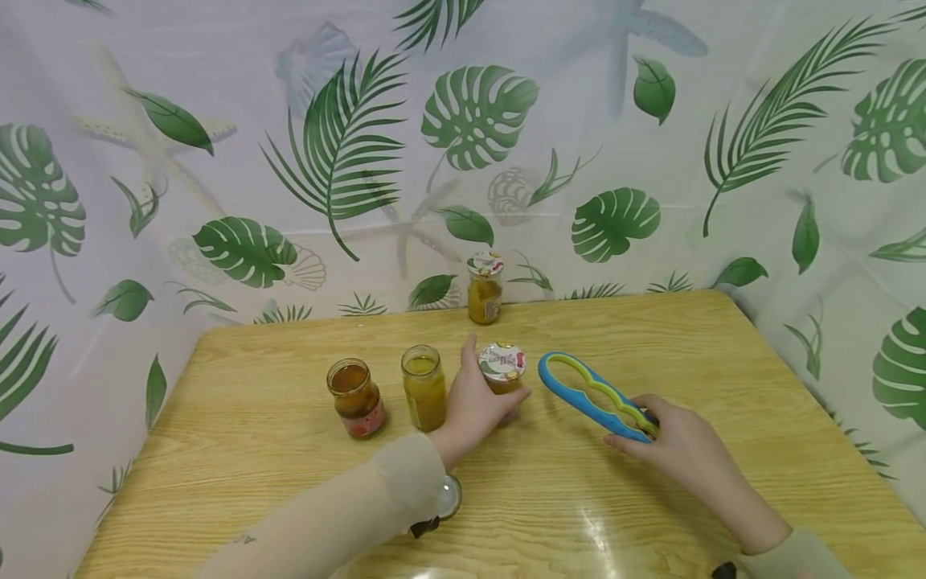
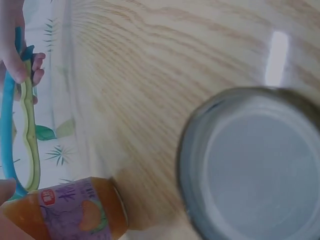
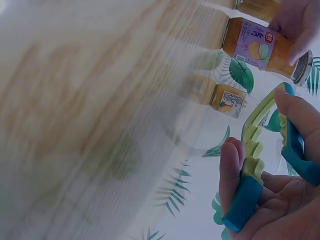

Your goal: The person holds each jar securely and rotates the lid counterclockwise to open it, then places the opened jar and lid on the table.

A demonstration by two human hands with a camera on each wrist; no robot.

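My left hand [image 1: 470, 414] holds a closed jar [image 1: 503, 363] with a printed lid around its sides, thumb at the front. In the left wrist view that jar [image 2: 80, 212] shows orange contents and a purple label. My right hand [image 1: 687, 450] grips the handle end of a blue and lime-green jar opener [image 1: 589, 394], whose loop points toward the jar but stays apart from it. Wavy inner edges of the opener [image 3: 254, 145] show in the right wrist view.
Two lidless jars stand left of my left hand: one with a pink label [image 1: 356, 406], one with yellow contents [image 1: 425, 394]. Another lidded jar [image 1: 485, 296] is at the table's back edge. A loose lid [image 2: 265, 170] lies by my left wrist.
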